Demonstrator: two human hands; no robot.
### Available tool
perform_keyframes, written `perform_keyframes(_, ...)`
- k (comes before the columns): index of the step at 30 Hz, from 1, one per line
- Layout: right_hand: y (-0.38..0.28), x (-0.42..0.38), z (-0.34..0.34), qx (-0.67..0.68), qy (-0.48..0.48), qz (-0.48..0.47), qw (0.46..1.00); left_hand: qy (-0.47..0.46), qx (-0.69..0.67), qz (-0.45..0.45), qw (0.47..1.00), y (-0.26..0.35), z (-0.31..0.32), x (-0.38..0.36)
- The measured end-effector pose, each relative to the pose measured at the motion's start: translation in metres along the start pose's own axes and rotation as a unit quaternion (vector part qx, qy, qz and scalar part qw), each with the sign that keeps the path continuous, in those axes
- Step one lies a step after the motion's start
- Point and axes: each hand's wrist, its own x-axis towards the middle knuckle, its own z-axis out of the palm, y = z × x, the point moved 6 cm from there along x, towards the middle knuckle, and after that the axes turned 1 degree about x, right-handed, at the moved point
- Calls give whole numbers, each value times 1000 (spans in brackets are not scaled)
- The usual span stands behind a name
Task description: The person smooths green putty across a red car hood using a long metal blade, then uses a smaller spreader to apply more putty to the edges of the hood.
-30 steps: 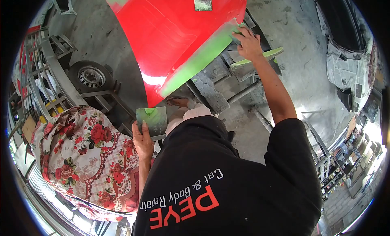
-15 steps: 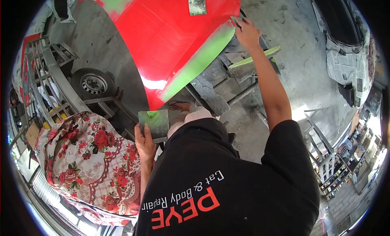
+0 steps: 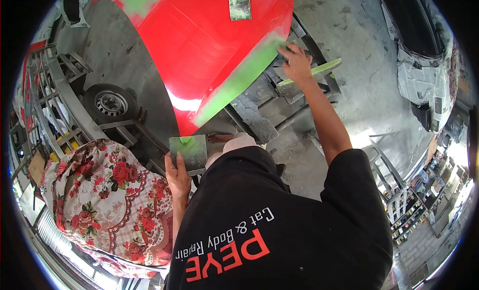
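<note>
Glossy red, smoothly curved body panel lies with its long axis running away from the person, its narrow tip pointing back toward them and its broad part leaving the view at the top. A matt, pale green coated band, soft-edged, follows the panel's right edge. At the far end of that band is the right hand, fingers bent and blurred; I cannot tell whether they pinch anything. Just before the panel's tip, the left hand pinches a flat, square grey plate smeared with bright green paste. On the panel rests a small, mottled rectangular plate. Beneath and right of the panel juts a rough grey stand, crossed by a pale-green-edged curved piece. Left of the panel are a black tyre on a steel wheel and, nearer the person, rose-printed cloth.
</note>
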Motion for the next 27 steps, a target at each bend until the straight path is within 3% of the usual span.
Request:
perform_keyframes(2, -4, -7, -5, 8, -5, -9, 1000, -8, -32, -8, 999, 0, 2, 3)
perform_keyframes(4, -11, -10, -10, -59, -123, 19, 990, -17, -60, -18, 998, 0, 2, 4)
perform_keyframes(10, -11, 37, -28, 29, 30, 64, 997, 0, -1, 24, 1000, 2, -6, 2)
perform_keyframes(14, -21, 69, -39, -15, 45, 65, 997, -7, -25, -18, 1000, -1, -5, -1)
perform_keyframes(17, -33, 68, -32, -53, -26, 71, 996, 2, -30, -38, 999, -11, -8, -3)
perform_keyframes(19, -49, 47, -33, -106, -19, -36, 994, 5, -25, -41, 999, -15, -8, -5)
perform_keyframes(22, -40, 20, -21, -123, -18, -92, 988, 3, -42, -13, 999, -13, -6, -3)
perform_keyframes(27, -21, -18, -12, -111, -39, -108, 987, 1, -80, -56, 995, -13, -6, -1)
